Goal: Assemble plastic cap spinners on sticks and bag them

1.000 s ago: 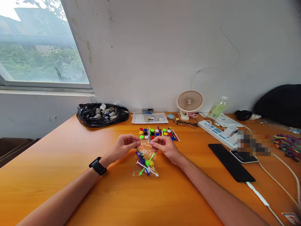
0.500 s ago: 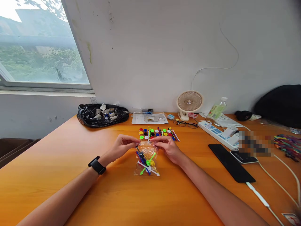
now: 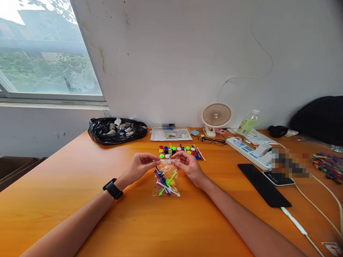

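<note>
A clear zip bag [image 3: 166, 167] hangs by its top edge between my two hands, just over the table. Inside it lie several plastic arrow spinners [image 3: 168, 182] in green, white, blue, yellow and red. My left hand [image 3: 144, 164], with a black watch on the wrist, pinches the bag's upper left corner. At the upper right corner, my right hand [image 3: 190, 167] grips the bag's edge between thumb and fingers. Just beyond the hands, coloured round pieces [image 3: 161, 151] and thin arrow pieces [image 3: 199, 153] lie in rows, partly hidden by my fingers.
A black plastic bag [image 3: 116, 132] with rubbish stands at the back left. A small fan [image 3: 216, 116], glasses [image 3: 211, 141] and a bottle [image 3: 248, 125] are at the back right. To the right lie a power strip [image 3: 249, 152], a black phone [image 3: 264, 185] and white cables.
The bag's lower end has risen slightly and shifted a little left. My right fingers have shifted on the bag's top edge, the index finger lifting a little.
</note>
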A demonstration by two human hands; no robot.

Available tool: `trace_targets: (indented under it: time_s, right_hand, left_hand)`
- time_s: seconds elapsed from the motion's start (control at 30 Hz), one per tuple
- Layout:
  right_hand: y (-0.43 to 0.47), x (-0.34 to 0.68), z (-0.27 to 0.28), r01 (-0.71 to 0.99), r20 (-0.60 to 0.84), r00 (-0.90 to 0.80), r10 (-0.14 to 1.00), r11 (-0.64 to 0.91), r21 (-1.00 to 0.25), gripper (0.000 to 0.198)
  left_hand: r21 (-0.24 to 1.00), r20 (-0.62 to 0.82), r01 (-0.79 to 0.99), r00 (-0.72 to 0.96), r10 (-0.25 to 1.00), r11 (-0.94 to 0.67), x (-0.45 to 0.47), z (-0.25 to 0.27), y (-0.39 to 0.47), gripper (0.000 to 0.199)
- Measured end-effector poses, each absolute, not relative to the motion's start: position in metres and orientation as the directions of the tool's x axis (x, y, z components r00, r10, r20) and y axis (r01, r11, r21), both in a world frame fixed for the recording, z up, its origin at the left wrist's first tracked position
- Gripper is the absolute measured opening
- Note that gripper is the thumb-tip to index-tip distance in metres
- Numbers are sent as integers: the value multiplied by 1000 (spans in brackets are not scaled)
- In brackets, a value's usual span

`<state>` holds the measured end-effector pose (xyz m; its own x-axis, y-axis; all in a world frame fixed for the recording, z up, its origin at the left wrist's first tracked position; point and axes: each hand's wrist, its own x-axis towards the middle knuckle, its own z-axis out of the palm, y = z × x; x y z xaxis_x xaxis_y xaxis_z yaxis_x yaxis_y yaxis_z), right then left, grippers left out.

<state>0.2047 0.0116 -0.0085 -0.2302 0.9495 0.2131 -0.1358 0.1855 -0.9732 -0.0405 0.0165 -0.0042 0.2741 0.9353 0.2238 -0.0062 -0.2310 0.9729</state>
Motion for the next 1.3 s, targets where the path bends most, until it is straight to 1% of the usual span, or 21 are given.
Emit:
trace_targets:
  time_s: [0.07, 0.13, 0.23, 0.43, 0.57, 0.67, 0.83, 1.0, 1.07, 1.17, 1.3]
  right_hand:
    - [11, 201, -11, -96, 216, -249, 944, 197, -976, 30]
    - [10, 199, -14, -65, 206, -278, 938, 195, -979, 32]
    - [9, 198, -15, -38, 196, -272, 942, 193, -980, 33]
    - [9, 199, -10, 23, 239, -265, 934, 254, -967, 34]
    - [13, 204, -9, 20, 211, -278, 937, 226, -974, 37]
    - [17, 208, -9, -14, 187, -288, 939, 191, -981, 35]
    - [18, 208, -11, -107, 186, -259, 948, 163, -981, 25]
    - [17, 208, -12, -194, 149, -238, 960, 104, -976, 17]
    - [16, 208, -11, -201, 142, -234, 962, 95, -975, 18]
    - [15, 206, -12, -161, 174, -209, 962, 141, -977, 23]
    - [17, 204, -16, -109, 191, -193, 962, 173, -979, 33]
  left_hand:
    - [971, 235, -22, 281, 930, -239, -40, -8, 17, 32]
    - [969, 243, -29, 306, 920, -247, -40, -9, 17, 33]
    - [962, 262, -10, 324, 909, -273, -38, -9, 15, 34]
    - [931, 274, 126, 378, 884, -343, -39, -4, 15, 31]
    - [914, 268, 182, 399, 877, -362, -46, -5, 20, 31]
    - [923, 270, 151, 405, 873, -355, -48, -7, 23, 32]
    - [949, 259, 67, 385, 886, -307, -48, -4, 22, 33]
    - [976, 194, 30, 319, 928, -215, -48, -4, 20, 30]
    - [983, 172, 11, 298, 939, -184, -46, -5, 18, 29]
    - [986, 165, -18, 278, 946, -167, -42, -6, 16, 30]
    - [982, 190, -52, 274, 943, -183, -38, -6, 16, 39]
